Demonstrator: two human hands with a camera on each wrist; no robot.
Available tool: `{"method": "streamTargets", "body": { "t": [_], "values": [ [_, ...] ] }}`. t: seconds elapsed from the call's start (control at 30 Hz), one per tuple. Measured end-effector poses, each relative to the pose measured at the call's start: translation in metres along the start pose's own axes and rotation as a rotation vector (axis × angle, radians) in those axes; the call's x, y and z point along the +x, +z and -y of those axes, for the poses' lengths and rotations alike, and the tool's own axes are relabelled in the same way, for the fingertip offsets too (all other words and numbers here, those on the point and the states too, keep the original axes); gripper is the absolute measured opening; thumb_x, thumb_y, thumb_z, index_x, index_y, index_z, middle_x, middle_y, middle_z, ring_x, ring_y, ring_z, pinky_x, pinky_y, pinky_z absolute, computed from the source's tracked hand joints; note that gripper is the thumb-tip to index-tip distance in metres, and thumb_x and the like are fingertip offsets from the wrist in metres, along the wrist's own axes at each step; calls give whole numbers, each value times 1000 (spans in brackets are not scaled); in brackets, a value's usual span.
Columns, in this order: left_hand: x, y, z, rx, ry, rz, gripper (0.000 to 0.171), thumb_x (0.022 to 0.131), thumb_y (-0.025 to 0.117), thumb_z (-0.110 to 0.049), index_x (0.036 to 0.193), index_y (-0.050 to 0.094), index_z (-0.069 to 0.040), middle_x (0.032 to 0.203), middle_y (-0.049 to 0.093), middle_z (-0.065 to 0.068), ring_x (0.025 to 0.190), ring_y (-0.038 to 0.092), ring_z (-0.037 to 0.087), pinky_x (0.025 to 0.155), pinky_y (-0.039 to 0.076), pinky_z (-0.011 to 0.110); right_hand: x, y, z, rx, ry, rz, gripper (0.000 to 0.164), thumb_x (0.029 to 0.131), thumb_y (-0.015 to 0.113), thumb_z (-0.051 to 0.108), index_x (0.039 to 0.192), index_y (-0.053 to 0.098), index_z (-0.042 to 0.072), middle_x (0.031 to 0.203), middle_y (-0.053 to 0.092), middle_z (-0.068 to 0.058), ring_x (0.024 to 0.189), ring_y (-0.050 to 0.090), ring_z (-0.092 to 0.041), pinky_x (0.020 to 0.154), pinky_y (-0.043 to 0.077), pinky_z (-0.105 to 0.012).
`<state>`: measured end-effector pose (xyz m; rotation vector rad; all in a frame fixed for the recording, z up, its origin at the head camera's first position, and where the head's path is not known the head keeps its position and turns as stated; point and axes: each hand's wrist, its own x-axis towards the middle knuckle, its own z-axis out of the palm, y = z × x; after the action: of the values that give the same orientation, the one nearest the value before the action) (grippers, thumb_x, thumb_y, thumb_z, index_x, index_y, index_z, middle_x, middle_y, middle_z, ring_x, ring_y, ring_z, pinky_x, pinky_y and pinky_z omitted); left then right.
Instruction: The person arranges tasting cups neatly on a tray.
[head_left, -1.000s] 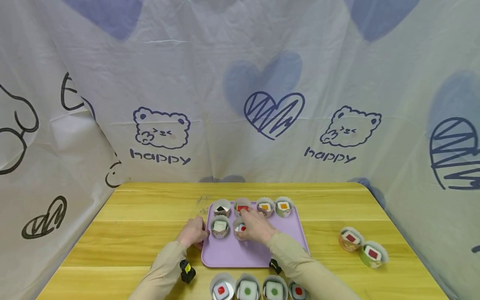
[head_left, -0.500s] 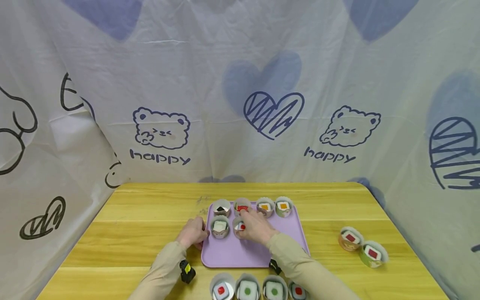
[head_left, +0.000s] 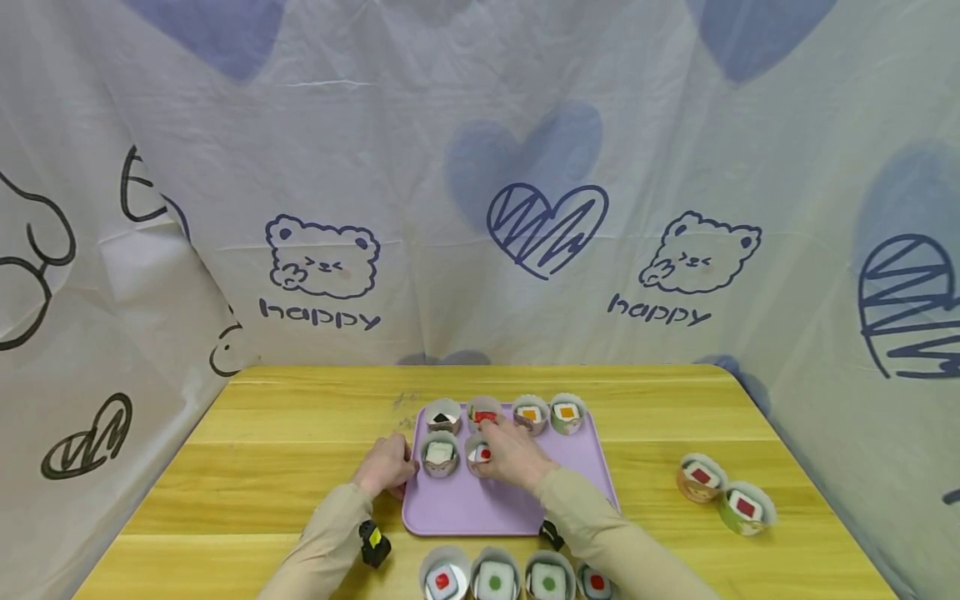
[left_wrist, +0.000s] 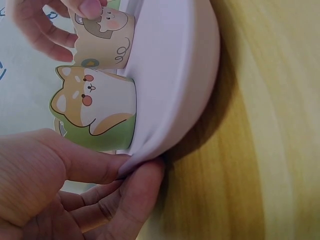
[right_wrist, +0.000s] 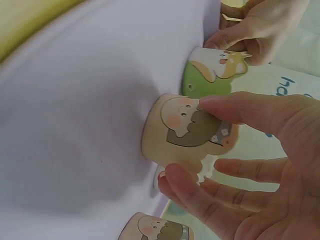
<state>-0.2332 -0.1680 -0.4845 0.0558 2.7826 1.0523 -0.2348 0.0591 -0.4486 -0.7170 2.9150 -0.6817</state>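
Observation:
A lilac tray [head_left: 472, 512] bears several printed paper cups with small square pieces inside. My left hand [head_left: 386, 465] is at its left edge; in the left wrist view, thumb and forefinger pinch the rim. Beside that hand stands a green cup with a dog print [left_wrist: 97, 105], holding a whitish piece. My right hand [head_left: 513, 452] grips a beige paper cup [right_wrist: 185, 125] with a child's face print, thumb on one side and fingers on the other. This cup stands on the tray in the second row and holds a white piece with a red spot, partly hidden by the hand.
A back row on the tray includes two cups with orange-topped pieces [head_left: 567, 412]. Two cups with dark red centres [head_left: 744, 508] stand on the wooden table [head_left: 262, 467] at right. Several more cups [head_left: 495, 579] line the near side. A printed curtain [head_left: 450, 167] hangs behind.

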Motion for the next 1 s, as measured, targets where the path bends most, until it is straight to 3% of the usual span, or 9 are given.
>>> {"method": "streamTargets", "body": {
  "t": [0.1, 0.23, 0.47, 0.77, 1.0],
  "values": [
    [0, 0, 0, 0, 3, 1, 9, 85, 61, 3, 76, 60, 2, 66, 64, 14, 47, 65, 17, 44, 57, 28, -7, -6, -3, 39, 7, 10, 59, 78, 85, 22, 126, 60, -1, 129, 63, -24, 121, 60, -42, 106, 47, -61],
    [0, 0, 1, -15, -2, 7, 8, 86, 61, 3, 78, 60, 3, 68, 64, 15, 47, 65, 18, 44, 58, 28, -19, -17, -14, 116, 49, -3, 70, 79, 84, 25, 137, 54, -1, 140, 59, -23, 132, 53, -44, 112, 43, -62],
    [2, 0, 2, -30, -2, 21, 9, 87, 60, 2, 78, 59, 3, 68, 63, 15, 47, 64, 17, 45, 58, 28, -50, -31, -50, 200, 100, -152, 63, 82, 80, 17, 137, 55, 0, 138, 60, -21, 129, 55, -42, 111, 44, -59],
    [0, -1, 0, -24, -19, 28, 10, 89, 61, 1, 79, 59, 3, 70, 63, 15, 50, 65, 18, 46, 58, 28, -95, -52, -110, 116, 200, -307, 57, 88, 74, 13, 137, 52, -5, 140, 53, -31, 131, 50, -50, 110, 42, -64],
    [-1, 0, 1, -21, -19, 13, 9, 88, 61, 2, 79, 59, 3, 70, 64, 16, 50, 66, 19, 46, 58, 29, -123, -68, -147, 79, 324, -253, 66, 91, 71, 24, 143, 44, -6, 145, 44, -36, 132, 44, -55, 108, 41, -69]
  ]
}}
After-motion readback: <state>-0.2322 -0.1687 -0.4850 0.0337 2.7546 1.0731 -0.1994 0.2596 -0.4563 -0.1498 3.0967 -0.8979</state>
